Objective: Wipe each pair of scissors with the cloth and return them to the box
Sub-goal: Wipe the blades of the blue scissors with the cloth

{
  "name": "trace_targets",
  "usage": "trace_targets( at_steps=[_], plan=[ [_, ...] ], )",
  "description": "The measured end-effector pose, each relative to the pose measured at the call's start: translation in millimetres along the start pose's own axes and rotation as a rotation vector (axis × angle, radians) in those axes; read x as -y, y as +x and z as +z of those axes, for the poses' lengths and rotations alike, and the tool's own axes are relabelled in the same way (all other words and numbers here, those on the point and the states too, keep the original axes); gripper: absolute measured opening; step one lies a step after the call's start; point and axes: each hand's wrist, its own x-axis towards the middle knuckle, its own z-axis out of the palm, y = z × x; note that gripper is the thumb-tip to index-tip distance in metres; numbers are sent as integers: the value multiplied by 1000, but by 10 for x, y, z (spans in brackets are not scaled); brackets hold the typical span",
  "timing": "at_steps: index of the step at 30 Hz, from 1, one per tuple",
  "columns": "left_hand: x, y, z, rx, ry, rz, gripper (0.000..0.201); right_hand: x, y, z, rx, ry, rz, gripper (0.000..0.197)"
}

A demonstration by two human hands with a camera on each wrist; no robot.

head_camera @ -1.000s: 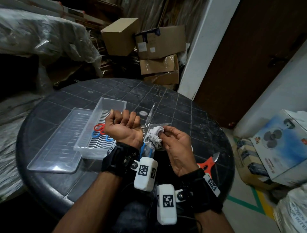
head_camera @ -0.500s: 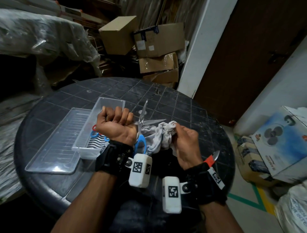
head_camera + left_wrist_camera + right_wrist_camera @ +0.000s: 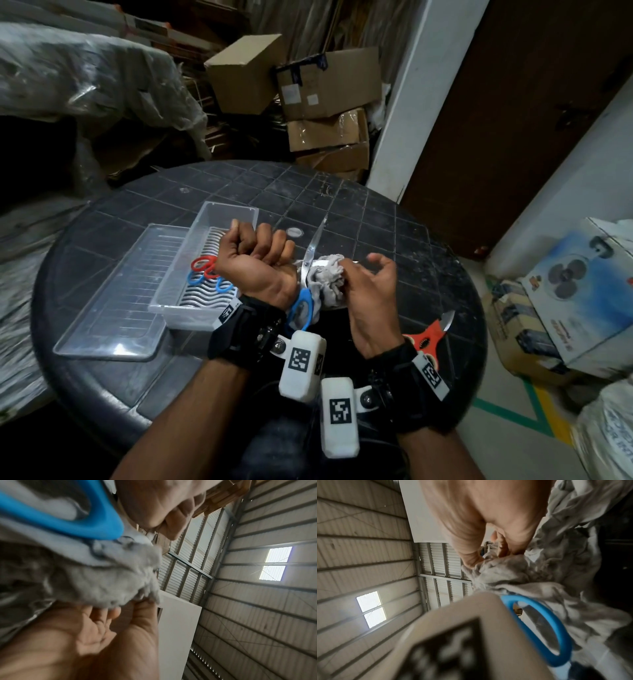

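Blue handles mark the scissors (image 3: 303, 301) I have in my left hand (image 3: 255, 265), whose fingers are curled in a tight fist round them near the centre of the table (image 3: 342, 205). Their blades stand open, one pointing up toward twelve o'clock, the other lying toward three o'clock under the cloth (image 3: 325, 277). My right hand (image 3: 368, 287) sits just at three o'clock of the left, thumb and fingers pinching the grey cloth bunched against the blades close to the pivot; the outer fingers are loosely spread. From the left wrist camera I see one blue loop (image 3: 68, 520) up close with the cloth (image 3: 102, 574) crumpled right beneath it and touching it.

At nine o'clock of my left hand lies the clear plastic box (image 3: 222, 219), with red and blue scissors (image 3: 205, 270) lying in it on the ribbed bottom. Its clear lid (image 3: 120, 291) lies flat on the table, touching the box at its nine o'clock side. Another pair with orange handles (image 3: 430, 334) lies on the table at about four o'clock, near my right wrist and partly hidden behind it.
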Motion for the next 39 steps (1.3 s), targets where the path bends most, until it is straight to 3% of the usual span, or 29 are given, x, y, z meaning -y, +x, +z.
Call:
trace_targets(
  at_steps=[3,11,16,23,27,29,36,39],
  plan=[
    [7,-18,0,35,-1,-14,43,47,18,-24,1,89,-12,59],
    [28,-41,-1,31,-10,-32,47,62,51,-59,-137,128,-103,60],
    [-56,35,-11,-2,-40,-27,53,140,139,-181,-313,61,-197,41],
    [-157,174,-61,31,32,-214,53,236,238,-466,-53,-377,-337,20],
    [-186,219,-35,25,52,-244,51,174,210,-611,-86,-733,-584,24],
    [-164,197,-10,33,83,-244,51,145,180,-671,-111,-777,-637,22],
    [-238,189,321,75,117,-243,51,67,-19,-662,23,-682,-570,17],
    [-240,111,501,120,172,-280,51,62,-176,-505,208,-548,-348,9]
  ],
)
